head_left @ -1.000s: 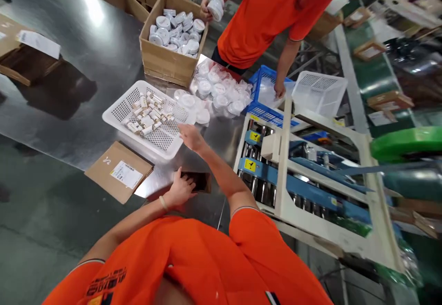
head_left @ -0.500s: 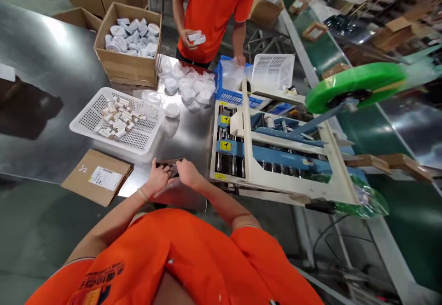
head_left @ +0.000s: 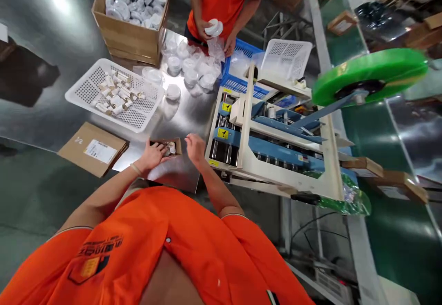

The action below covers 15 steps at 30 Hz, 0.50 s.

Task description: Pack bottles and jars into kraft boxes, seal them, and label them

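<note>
A small open cardboard box [head_left: 178,146] lies near the front edge of the metal table, with something small and shiny inside. My left hand [head_left: 152,155] rests on the left part of this box, its fingers reaching over the opening. Just right of the box, my right hand [head_left: 195,148] is raised with its fingers curled in; whether anything is between them is too small to tell. Behind the box stands a white perforated basket [head_left: 140,120] with several small white and brown cylindrical pieces [head_left: 119,94]. Flattened cardboard [head_left: 81,151] with a label lies to the left.
A carton [head_left: 133,38] of white round items stands at the back, beside bagged round items [head_left: 191,70]. A roller machine [head_left: 286,171] with a green tape roll [head_left: 373,77] is on the right. Across the table, a person [head_left: 221,1] in orange holds white discs and a clear bag.
My right hand has come off the small box and moved to its right, so the open inside shows. The person opposite has brought a clear bag to the white discs.
</note>
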Each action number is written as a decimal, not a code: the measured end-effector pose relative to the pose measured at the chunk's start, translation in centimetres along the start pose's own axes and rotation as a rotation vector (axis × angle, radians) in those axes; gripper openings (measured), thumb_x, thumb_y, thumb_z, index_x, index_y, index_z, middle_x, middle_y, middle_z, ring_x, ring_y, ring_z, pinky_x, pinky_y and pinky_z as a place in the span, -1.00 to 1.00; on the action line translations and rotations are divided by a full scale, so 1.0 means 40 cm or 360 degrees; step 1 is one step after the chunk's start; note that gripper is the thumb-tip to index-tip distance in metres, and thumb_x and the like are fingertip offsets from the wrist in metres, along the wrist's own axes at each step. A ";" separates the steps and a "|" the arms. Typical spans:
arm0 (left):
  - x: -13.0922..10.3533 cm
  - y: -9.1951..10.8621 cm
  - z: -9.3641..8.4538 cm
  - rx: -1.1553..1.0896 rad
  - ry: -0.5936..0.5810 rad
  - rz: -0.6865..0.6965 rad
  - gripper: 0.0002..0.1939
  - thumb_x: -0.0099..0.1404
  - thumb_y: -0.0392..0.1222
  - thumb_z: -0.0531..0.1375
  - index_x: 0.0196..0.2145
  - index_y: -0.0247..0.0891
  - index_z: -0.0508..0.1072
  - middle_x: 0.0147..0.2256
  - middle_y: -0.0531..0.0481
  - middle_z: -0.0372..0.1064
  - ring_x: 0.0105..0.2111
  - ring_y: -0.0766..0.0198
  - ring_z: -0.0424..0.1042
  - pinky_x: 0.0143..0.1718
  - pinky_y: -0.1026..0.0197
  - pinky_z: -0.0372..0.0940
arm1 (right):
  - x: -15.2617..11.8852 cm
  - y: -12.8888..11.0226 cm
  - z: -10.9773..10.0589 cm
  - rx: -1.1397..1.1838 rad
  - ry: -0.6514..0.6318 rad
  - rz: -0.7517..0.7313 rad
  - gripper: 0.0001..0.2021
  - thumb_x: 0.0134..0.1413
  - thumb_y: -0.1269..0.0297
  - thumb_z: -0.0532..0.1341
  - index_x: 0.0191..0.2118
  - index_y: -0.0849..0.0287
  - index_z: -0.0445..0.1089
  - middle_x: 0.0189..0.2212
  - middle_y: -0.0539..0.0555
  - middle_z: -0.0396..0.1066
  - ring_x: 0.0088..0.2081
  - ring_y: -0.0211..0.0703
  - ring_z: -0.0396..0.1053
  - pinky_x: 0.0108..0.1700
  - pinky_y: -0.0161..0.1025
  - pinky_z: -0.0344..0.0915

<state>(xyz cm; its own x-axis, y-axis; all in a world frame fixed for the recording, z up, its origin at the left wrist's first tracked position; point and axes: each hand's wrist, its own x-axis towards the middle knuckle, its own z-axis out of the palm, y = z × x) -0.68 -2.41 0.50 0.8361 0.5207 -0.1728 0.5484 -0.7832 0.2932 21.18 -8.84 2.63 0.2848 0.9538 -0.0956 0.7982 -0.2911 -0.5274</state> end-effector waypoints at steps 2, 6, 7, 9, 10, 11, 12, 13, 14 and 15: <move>0.006 0.005 0.007 -0.0028 0.0004 -0.0045 -0.45 0.54 0.08 0.26 0.36 -0.21 0.53 0.26 -0.42 0.50 0.24 -0.35 0.41 0.49 -0.59 -0.25 | 0.021 0.017 0.026 0.0289 -0.0173 0.0116 -0.79 0.26 0.52 0.28 -0.07 0.24 0.63 -0.21 0.13 0.67 -0.17 -0.08 0.61 0.01 -0.19 0.52; 0.004 -0.008 0.014 -0.0260 0.0104 -0.0084 -0.35 0.44 0.10 0.36 0.33 -0.32 0.50 0.23 -0.44 0.50 0.23 -0.35 0.43 0.53 -0.55 -0.27 | 0.060 -0.011 0.104 0.0459 -0.0519 -0.0061 -0.82 0.10 0.57 0.35 -0.21 0.23 0.64 -0.27 0.04 0.65 -0.22 -0.12 0.56 -0.01 -0.21 0.47; -0.006 -0.022 0.015 -0.0395 0.0163 -0.0077 -0.39 0.42 0.10 0.37 0.29 -0.29 0.51 0.22 -0.40 0.51 0.24 -0.31 0.43 0.55 -0.51 -0.24 | 0.061 -0.012 0.111 0.0416 -0.0548 -0.0160 -0.84 0.15 0.54 0.35 -0.20 0.23 0.66 -0.25 0.06 0.66 -0.17 -0.09 0.57 0.03 -0.20 0.46; -0.039 -0.063 0.018 -0.0756 0.0395 -0.0164 -0.47 0.41 0.08 0.34 0.22 -0.22 0.52 0.22 -0.31 0.49 0.29 -0.22 0.40 0.56 -0.40 -0.09 | 0.048 0.006 0.105 0.0321 -0.0632 -0.0437 -0.83 0.30 0.45 0.34 -0.08 0.22 0.68 -0.12 0.12 0.67 -0.05 -0.04 0.59 0.13 -0.15 0.46; -0.059 -0.087 0.022 -0.0986 0.0527 -0.0265 -0.49 0.39 0.08 0.34 0.19 -0.19 0.50 0.23 -0.27 0.47 0.33 -0.19 0.36 0.55 -0.35 0.00 | 0.036 0.022 0.097 0.0266 -0.0675 -0.0594 -0.81 0.36 0.40 0.34 0.00 0.20 0.68 -0.04 0.16 0.67 0.03 -0.01 0.58 0.18 -0.13 0.46; -0.078 -0.110 0.027 -0.1225 0.0626 -0.0382 -0.48 0.35 0.08 0.35 0.18 -0.16 0.48 0.24 -0.26 0.45 0.37 -0.17 0.33 0.53 -0.31 0.08 | 0.023 0.040 0.088 0.0200 -0.0706 -0.0730 -0.79 0.39 0.36 0.35 0.05 0.18 0.67 0.04 0.19 0.65 0.10 0.00 0.56 0.23 -0.10 0.45; -0.094 -0.129 0.034 -0.1443 0.0674 -0.0486 -0.43 0.29 0.08 0.38 0.19 -0.15 0.47 0.25 -0.25 0.44 0.39 -0.17 0.31 0.50 -0.29 0.16 | 0.010 0.055 0.080 0.0122 -0.0724 -0.0833 -0.78 0.40 0.34 0.35 0.08 0.17 0.67 0.09 0.22 0.62 0.15 0.02 0.54 0.26 -0.08 0.44; -0.102 -0.144 0.043 -0.1625 0.0657 -0.0556 -0.37 0.22 0.09 0.42 0.19 -0.16 0.46 0.26 -0.26 0.44 0.40 -0.18 0.31 0.47 -0.27 0.23 | -0.002 0.067 0.076 0.0044 -0.0727 -0.0897 -0.78 0.42 0.36 0.34 0.08 0.18 0.68 0.12 0.25 0.60 0.18 0.04 0.52 0.28 -0.06 0.43; -0.103 -0.153 0.053 -0.1763 0.0586 -0.0590 -0.31 0.14 0.09 0.45 0.18 -0.17 0.47 0.24 -0.27 0.46 0.37 -0.19 0.36 0.42 -0.27 0.30 | -0.011 0.074 0.075 -0.0030 -0.0727 -0.0920 -0.79 0.44 0.38 0.32 0.05 0.19 0.68 0.13 0.27 0.59 0.18 0.04 0.51 0.28 -0.06 0.43; -0.095 -0.155 0.064 -0.1850 0.0497 -0.0603 -0.26 0.07 0.09 0.48 0.16 -0.20 0.48 0.21 -0.28 0.50 0.32 -0.19 0.42 0.36 -0.25 0.37 | -0.016 0.074 0.077 -0.0094 -0.0728 -0.0916 -0.79 0.46 0.41 0.28 0.02 0.20 0.69 0.11 0.26 0.59 0.15 0.04 0.52 0.25 -0.07 0.44</move>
<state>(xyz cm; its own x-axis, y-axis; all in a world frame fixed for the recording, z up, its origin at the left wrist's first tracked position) -7.21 -0.39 -3.07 0.5034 0.8288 -0.2445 0.2808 0.1106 0.9534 21.75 -10.09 -1.46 -0.4275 0.8885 -0.1670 0.7854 0.2736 -0.5552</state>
